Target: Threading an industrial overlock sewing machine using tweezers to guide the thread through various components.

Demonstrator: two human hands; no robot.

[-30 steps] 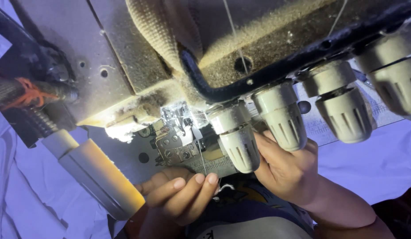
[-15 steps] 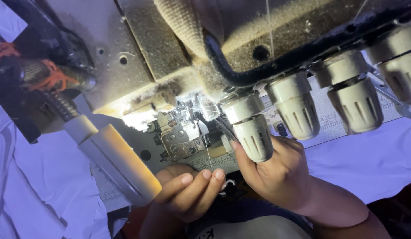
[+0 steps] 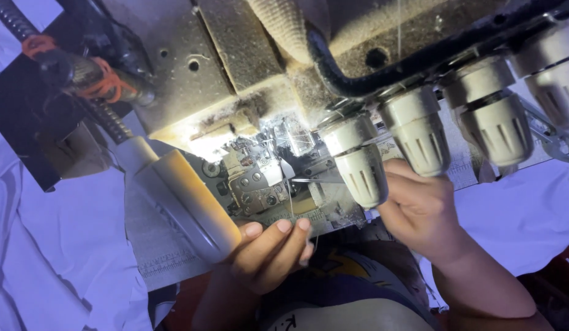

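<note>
The right hand [image 3: 419, 208] is now pinching tweezers [image 3: 315, 180] nearer the needles [image 3: 278, 156]; the left hand [image 3: 272, 248], fingers loosely curled, is steadying the machine [image 3: 235, 67] edge.

A small lamp [image 3: 192, 202] on a flexible neck threw bright white light under the machine body [image 3: 235, 73]. White cloth [image 3: 57, 245] lay spread over the counter to left and right, tinted bluish. Dust and lint clung to the metal above.
</note>
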